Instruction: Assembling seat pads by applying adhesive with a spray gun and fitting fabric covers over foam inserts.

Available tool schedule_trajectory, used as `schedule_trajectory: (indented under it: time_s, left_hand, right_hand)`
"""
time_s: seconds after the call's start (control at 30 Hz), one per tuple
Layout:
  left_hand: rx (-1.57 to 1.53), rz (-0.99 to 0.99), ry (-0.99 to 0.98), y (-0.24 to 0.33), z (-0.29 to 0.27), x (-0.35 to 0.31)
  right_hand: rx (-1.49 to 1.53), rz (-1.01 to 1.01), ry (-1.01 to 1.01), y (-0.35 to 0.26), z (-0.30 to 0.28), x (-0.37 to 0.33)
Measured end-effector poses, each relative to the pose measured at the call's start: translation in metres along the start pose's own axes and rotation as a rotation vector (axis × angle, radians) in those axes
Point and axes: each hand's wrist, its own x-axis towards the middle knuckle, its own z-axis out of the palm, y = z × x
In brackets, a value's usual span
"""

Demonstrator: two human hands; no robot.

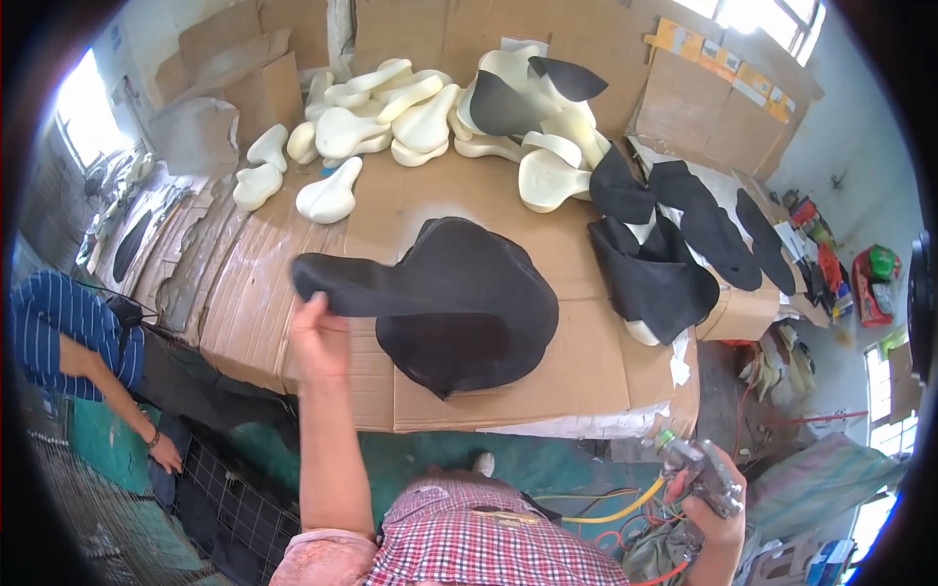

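Note:
My left hand [320, 340] pinches the narrow end of a black saddle cover [430, 283], a flat flexible piece raised above the table. Its wide end lies over other dark saddle-shaped pieces [449, 361], stacked at the middle of the cardboard-covered table [606, 381]. How many lie in the stack is hidden. Off the table's front right corner, my right hand [725, 513] is wrapped round a grimy metal spray gun [705, 477]. A yellow hose [625, 510] runs toward the gun from the left.
Cream foam saddle pads [425, 122] are heaped at the back. More black covers [708, 230] lie to the right, some draped over pads. At the far left, a person in a striped shirt [73, 327] reaches down beside a wire grid [234, 488]. Upright cardboard [547, 29] lines the table's back.

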Motion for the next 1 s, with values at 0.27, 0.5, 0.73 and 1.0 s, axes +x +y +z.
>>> schedule_trajectory:
  time_s: [0.27, 0.5, 0.73, 1.0]
  left_hand:
    - [-0.007, 0.371, 0.049, 0.113, -0.039, -0.008]
    - [0.078, 0.471, 0.008, 0.177, -0.116, -0.015]
    - [0.152, 0.592, 0.229, 0.159, -0.061, -0.025]
    - [0.035, 0.673, 0.35, 0.166, -0.135, -0.015]
  right_hand:
    - [-0.072, -0.005, -0.078, -0.009, 0.019, -0.003]
    - [-0.217, -0.026, 0.188, -0.014, 0.009, -0.018]
    - [-0.079, 0.008, -0.318, 0.001, 0.035, 0.013]
    - [-0.071, -0.045, 0.13, -0.004, 0.045, 0.031]
